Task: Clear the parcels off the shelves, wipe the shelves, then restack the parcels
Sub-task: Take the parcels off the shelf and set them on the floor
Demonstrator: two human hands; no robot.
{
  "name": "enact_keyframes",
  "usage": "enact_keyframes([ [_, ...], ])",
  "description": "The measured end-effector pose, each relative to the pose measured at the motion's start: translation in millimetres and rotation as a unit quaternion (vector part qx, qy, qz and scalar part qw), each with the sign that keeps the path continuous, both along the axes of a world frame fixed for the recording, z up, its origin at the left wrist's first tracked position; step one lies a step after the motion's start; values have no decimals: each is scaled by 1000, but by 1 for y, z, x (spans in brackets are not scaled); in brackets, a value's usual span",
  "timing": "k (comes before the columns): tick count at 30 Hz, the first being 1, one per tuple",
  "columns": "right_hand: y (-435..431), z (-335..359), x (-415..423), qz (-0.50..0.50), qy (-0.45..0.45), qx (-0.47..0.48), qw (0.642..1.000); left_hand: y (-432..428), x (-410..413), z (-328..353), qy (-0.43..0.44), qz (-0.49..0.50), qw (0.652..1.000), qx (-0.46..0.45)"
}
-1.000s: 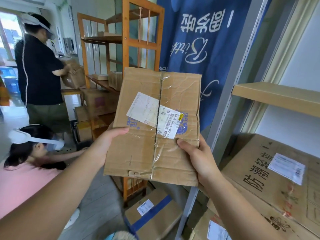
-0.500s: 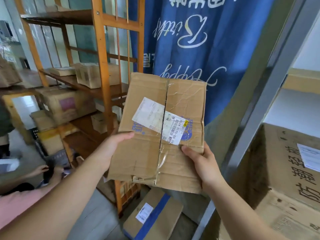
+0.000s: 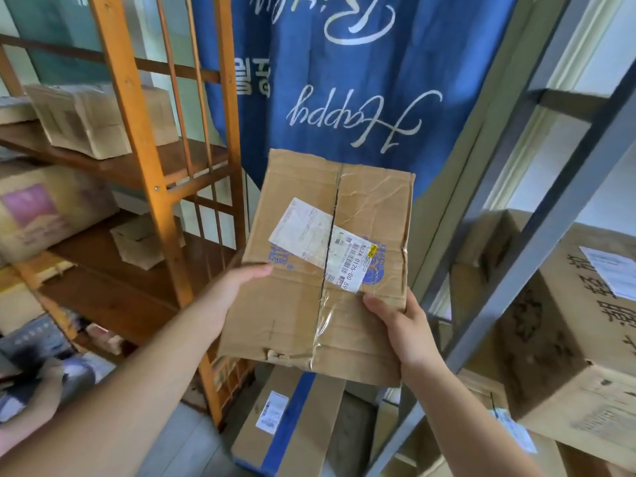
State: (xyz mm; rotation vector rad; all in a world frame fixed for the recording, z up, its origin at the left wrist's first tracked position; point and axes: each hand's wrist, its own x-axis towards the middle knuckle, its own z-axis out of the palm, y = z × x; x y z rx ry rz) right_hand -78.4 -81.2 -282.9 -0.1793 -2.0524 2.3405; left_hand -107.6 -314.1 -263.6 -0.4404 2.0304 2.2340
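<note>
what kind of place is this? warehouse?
Probably a small parcel pickup or storage room, not a big warehouse. Labelled cardboard parcels sit on a wooden shelf rack and a grey metal rack, and both hands hold a taped parcel with a barcode label.

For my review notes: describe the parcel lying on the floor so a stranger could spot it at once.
Find the orange wooden shelf unit and the grey metal rack. On the floor between them, below the held parcel, lies a cardboard box; it alone carries a broad blue tape stripe.
</note>
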Motion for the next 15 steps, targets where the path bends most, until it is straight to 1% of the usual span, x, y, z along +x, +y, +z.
enact_keyframes([
  [3, -1, -5, -21, -1, -9, 1, 1000, 2, -21, -1, 17, 6, 1000, -8],
  [10, -11, -19, -72, -5, -36, -7, 999, -8, -77, -14, 3, 18, 1000, 2],
  [15, -6, -37, -88, -30, -62, 2, 998, -7, -113, -38, -11, -36, 999, -27],
])
